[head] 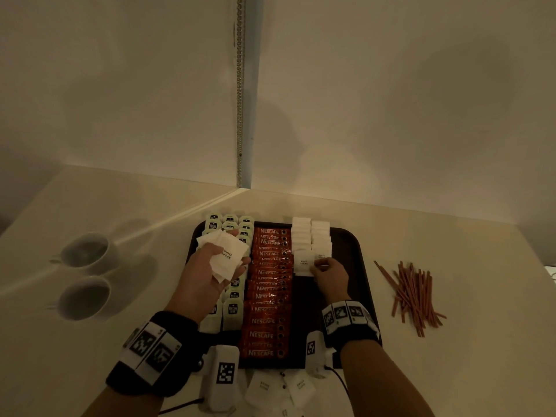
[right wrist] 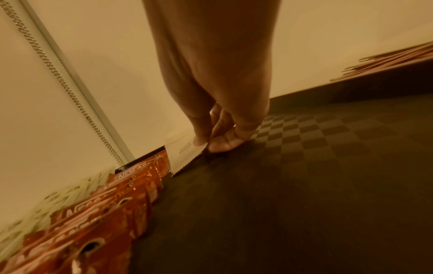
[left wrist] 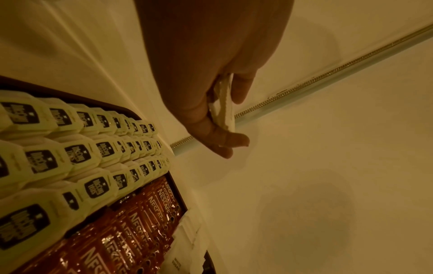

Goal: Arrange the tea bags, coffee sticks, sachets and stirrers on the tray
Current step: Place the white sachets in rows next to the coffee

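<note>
A dark tray (head: 358,266) holds rows of pale tea bags (head: 233,308), a column of red Nescafe coffee sticks (head: 267,296) and two rows of white sugar sachets (head: 311,236). My left hand (head: 210,275) hovers palm up over the tea bags and holds a fanned stack of white sugar sachets (head: 224,254), whose edges (left wrist: 223,103) show between thumb and fingers. My right hand (head: 326,270) pinches one sachet (head: 304,264) at the near end of the sachet rows, down on the tray floor (right wrist: 304,166); the sachet (right wrist: 185,153) stands beside the coffee sticks (right wrist: 131,185).
A heap of red stirrers (head: 412,293) lies on the table right of the tray. Two white cups (head: 85,272) on saucers stand at the left. More loose sachets (head: 279,389) lie near the table's front edge. The walls meet in a corner behind the tray.
</note>
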### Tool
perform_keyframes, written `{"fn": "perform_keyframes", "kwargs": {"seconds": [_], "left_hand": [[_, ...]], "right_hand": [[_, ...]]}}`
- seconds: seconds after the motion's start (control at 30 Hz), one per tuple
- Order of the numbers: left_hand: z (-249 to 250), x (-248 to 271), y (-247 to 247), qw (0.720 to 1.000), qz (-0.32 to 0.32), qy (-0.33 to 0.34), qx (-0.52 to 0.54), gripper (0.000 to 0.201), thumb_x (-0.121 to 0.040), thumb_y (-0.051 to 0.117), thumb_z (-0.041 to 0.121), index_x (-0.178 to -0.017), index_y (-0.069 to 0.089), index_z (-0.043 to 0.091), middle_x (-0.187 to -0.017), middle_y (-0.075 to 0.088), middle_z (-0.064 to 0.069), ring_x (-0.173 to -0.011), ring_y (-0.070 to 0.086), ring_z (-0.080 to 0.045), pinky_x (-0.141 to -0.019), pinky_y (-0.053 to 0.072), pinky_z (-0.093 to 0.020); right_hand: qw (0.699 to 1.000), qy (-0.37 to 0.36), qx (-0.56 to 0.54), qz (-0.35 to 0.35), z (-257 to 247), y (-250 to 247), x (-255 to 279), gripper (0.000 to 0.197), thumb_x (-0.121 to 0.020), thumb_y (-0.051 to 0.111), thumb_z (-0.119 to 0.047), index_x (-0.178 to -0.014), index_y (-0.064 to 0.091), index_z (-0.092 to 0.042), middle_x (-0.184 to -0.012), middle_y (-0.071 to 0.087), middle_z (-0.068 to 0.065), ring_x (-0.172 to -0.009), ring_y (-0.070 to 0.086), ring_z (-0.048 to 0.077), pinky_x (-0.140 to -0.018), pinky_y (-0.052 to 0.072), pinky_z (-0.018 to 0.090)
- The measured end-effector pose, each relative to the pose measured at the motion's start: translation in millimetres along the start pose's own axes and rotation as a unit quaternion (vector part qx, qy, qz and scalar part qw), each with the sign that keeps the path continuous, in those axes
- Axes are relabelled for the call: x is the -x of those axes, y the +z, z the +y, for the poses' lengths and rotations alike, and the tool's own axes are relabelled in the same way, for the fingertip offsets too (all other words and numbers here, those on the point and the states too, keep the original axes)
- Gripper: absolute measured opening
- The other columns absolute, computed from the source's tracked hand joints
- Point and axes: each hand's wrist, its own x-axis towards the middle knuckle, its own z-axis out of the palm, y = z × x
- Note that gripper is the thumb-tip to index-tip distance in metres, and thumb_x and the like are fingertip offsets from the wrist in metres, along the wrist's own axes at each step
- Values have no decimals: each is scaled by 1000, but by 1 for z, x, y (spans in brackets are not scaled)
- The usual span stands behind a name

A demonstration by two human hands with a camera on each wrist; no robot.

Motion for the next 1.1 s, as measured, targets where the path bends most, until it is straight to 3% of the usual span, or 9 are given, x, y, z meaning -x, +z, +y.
{"fn": "perform_keyframes", "kwargs": {"seconds": [0.1, 0.23, 0.37, 0.47, 0.6, 0.7, 0.8, 0.9, 1.1], "left_hand": [[-1, -1, 1, 1000, 10, -8, 15, 30, -95, 31, 1, -112, 54, 8, -99, 61, -19, -61, 69, -27, -52, 57, -25], [-1, -1, 1, 1000, 20, -6, 22, 31, -95, 32, 0, -123, 42, 7, -102, 58, -23, -62, 70, -30, -51, 57, -26], [-1, 0, 4, 1000, 21, -6, 21, 25, -97, 35, 1, -119, 45, 8, -100, 59, -24, -61, 70, -30, -50, 57, -28], [1, 0, 6, 1000, 14, -2, 7, 19, -97, 40, 2, -107, 53, 12, -93, 64, -21, -67, 70, -31, -55, 59, -31], [1, -1, 8, 995, -20, 19, -94, 15, -97, 47, 7, -100, 58, 15, -81, 73, -10, -75, 67, -27, -56, 59, -31], [-2, -1, 12, 987, -16, 47, -153, 14, -93, 56, 13, -106, 61, 17, -97, 70, -10, -85, 67, -24, -56, 57, -29], [-4, -2, 15, 984, 0, 75, -160, 29, -89, 63, 15, -118, 59, 17, -107, 68, -8, -91, 67, -22, -55, 56, -28], [-3, -2, 13, 984, 1, 77, -159, 36, -88, 64, 15, -123, 58, 16, -111, 67, -9, -94, 67, -24, -55, 56, -27], [-9, 0, 9, 982, -29, 84, -165, 37, -88, 63, 6, -124, 58, 14, -101, 72, -8, -78, 71, -16, -57, 56, -27]], "right_hand": [[1000, -7, 15, 8, -2, 2, -1, 17, -85, 66, -12, -101, 63, -8, -111, 64, 10, -102, 61, 22, -90, 50, 32], [999, -13, 37, 26, -7, 4, 0, 16, -84, 67, -10, -98, 63, -5, -108, 64, 10, -99, 60, 19, -81, 46, 23], [998, -25, 50, 34, -12, 3, 5, 17, -84, 67, -10, -98, 61, -3, -105, 63, 12, -90, 57, 16, -72, 42, 19], [995, -92, 12, 29, -32, -1, 19, 19, -85, 67, -18, -98, 61, -6, -91, 62, 0, -83, 55, 10, -65, 39, 12], [965, -207, -85, -141, -90, -5, 61, 17, -90, 57, -36, -94, 65, -21, -89, 67, -7, -83, 63, 10, -73, 51, 24], [938, -258, -69, -221, -115, -3, 84, 17, -89, 60, -36, -95, 66, -22, -90, 68, -2, -85, 65, 15, -78, 54, 31], [935, -269, -88, -213, -119, -3, 92, 16, -85, 67, -26, -97, 64, -15, -89, 67, 3, -84, 65, 18, -77, 54, 35], [937, -270, -97, -198, -116, -4, 93, 12, -88, 63, -19, -99, 62, -17, -95, 66, 5, -90, 64, 20, -83, 55, 41], [941, -246, -175, -151, -114, -11, 94, 25, -89, 61, -13, -113, 61, -11, -101, 67, 8, -95, 65, 22, -83, 55, 39]]}}
